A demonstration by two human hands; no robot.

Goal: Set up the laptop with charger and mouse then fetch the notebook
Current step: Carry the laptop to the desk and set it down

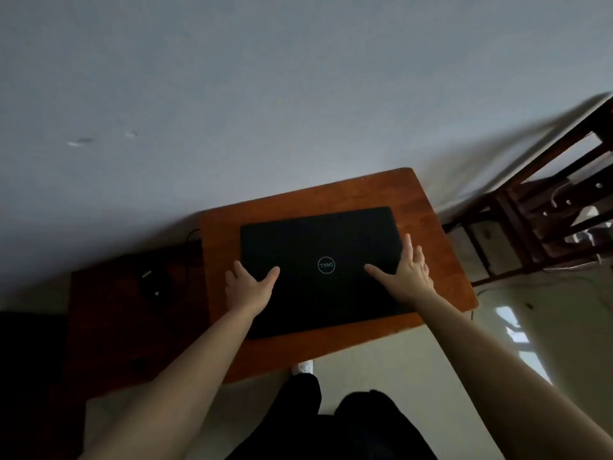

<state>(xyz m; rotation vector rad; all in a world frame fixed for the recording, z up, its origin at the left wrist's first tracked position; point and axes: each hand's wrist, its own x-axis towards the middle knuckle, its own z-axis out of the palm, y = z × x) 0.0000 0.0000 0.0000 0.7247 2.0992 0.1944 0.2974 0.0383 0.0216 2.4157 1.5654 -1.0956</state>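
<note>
1. Nearest the camera: two bare forearms reach forward over dark trousers and a white shoe (303, 366) that shows just under the near table edge.
2. Left hand (247, 283) lies on the left side of the laptop (318, 247) lid, thumb spread inward across the lid, fingers at the left edge. Hand is open and flat; whether the fingertips hook under the edge cannot be told.
3. Right hand (406, 275) mirrors it on the right side — fingers splayed and pointing away, thumb reaching in toward the logo (326, 265). Open, pressing or resting, gripping nothing.
4. The laptop is closed, lying flat on the orange-brown table (428, 227), between and beneath both hands. Its long axis runs left to right across the person; the logo reads upside down from here, so the hinge side is probably the near side. Judgement: the lid cannot be opened from this stance without turning the machine round.
5. Both hands sit about equally near; neither has the advantage.
6. Left of the left hand, on a darker low surface (109, 327) — a round dark object (156, 287), perhaps the mouse, with a black cable (190, 237) beyond it.
7. Beyond and right of the right hand: a dark wooden frame (547, 207). No notebook in view.
</note>
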